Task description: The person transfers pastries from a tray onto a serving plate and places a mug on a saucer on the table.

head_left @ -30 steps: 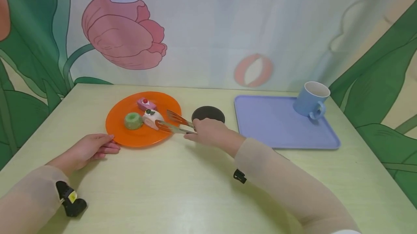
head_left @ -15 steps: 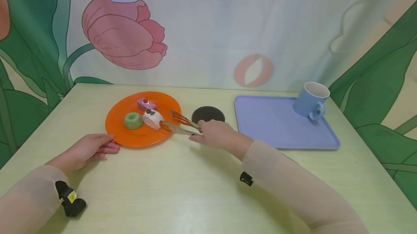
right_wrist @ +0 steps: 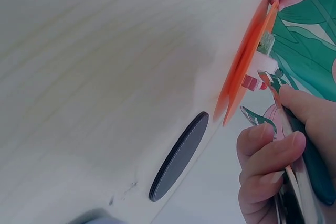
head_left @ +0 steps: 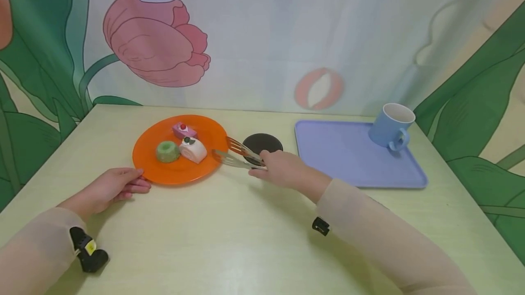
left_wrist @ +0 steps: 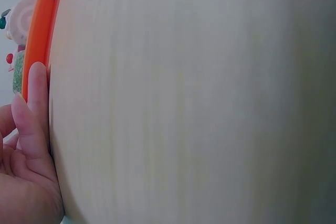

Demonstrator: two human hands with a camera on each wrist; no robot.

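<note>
My left hand pinches the near left rim of an orange plate, thumb on top. Three small cakes sit on that plate: a green ring cake, a white roll cake with a dark green topping, and a pink slice with a red berry on it. My right hand grips metal serving tongs with slotted ends. Their tips point left at the plate's right edge, spread apart with nothing between them. In the right wrist view, a dark green part of the tongs shows beside the palm.
A black round coaster lies just behind the tongs. To the right is a lavender tray with a light blue mug at its far right corner. A printed curtain hangs behind the table.
My right hand has drawn back to the right with the tongs, whose tips have moved from beside the roll cake to the plate's right edge. My left hand and the plate stay put.
</note>
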